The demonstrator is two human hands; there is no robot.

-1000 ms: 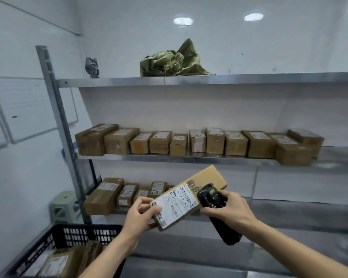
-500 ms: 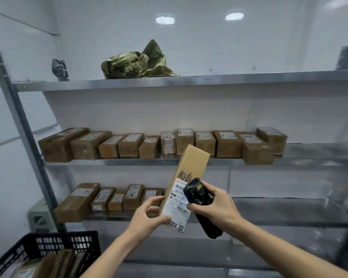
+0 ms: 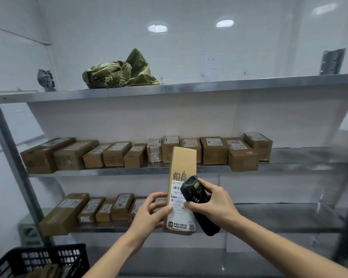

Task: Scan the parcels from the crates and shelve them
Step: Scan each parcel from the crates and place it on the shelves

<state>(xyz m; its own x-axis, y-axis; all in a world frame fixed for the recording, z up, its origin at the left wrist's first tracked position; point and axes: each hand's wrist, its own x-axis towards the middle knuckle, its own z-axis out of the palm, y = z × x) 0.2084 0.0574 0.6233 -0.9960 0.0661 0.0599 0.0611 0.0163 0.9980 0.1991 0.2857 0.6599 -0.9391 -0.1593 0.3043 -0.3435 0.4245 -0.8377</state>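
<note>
While I look down from the head camera, my left hand (image 3: 151,212) grips the lower left edge of a long cardboard parcel (image 3: 182,173), thumb on its front and fingers curled behind it. The parcel is held in the air in front of the metal shelving (image 3: 169,91), its long axis nearly upright, the top end tipped slightly to the right and reaching up across the middle shelf's edge. Its white shipping label (image 3: 180,209) covers the lower half and faces me. My right hand (image 3: 214,203) is wrapped around a black handheld scanner (image 3: 197,199), whose head points up and to the left, overlapping the label's right side; I cannot tell whether it touches. A row of boxed parcels (image 3: 149,153) lines the middle shelf, and another row (image 3: 92,209) sits on the shelf below, to the left. A crumpled green sack (image 3: 119,72) lies on the top shelf. The corner of a black plastic crate (image 3: 42,259) shows at lower left.
</note>
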